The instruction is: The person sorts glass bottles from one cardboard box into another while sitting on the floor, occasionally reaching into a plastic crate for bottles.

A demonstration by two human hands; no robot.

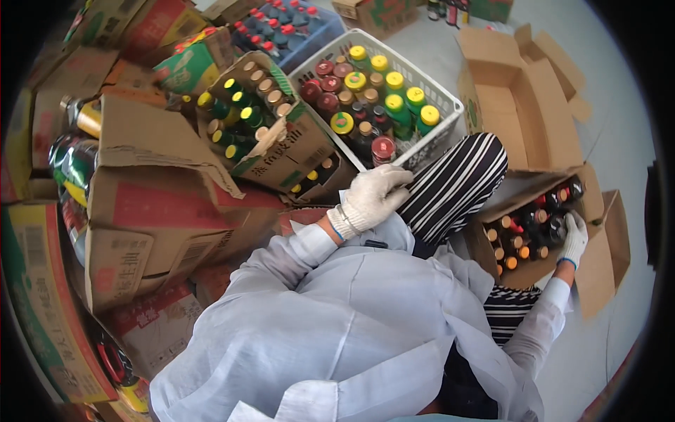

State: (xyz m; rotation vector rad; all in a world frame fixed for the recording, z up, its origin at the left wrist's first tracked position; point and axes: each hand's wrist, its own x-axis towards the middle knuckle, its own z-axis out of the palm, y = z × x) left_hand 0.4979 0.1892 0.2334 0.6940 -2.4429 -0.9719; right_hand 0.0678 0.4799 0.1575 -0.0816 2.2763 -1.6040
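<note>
My left hand (372, 199), in a white knit glove, has its fingers bent near the front edge of a white plastic crate (453, 118); whether it holds anything cannot be told. The crate holds several jars and bottles, among them a green bottle with a yellow cap (396, 117) and a red-lidded jar (383, 150). My right hand (575, 237), also gloved, reaches into an open cardboard box (543, 274) at the right, its fingers against a dark bottle (553, 230). Several dark bottles with tan or orange caps stand around it.
An open cardboard box (551, 113) lies at the upper right. Left of the crate, a torn carton (285, 153) holds capped bottles. Behind is a blue crate (327, 31) of red-capped bottles. Large cartons (158, 211) crowd the left side, and my striped knee (459, 179) is between crate and box.
</note>
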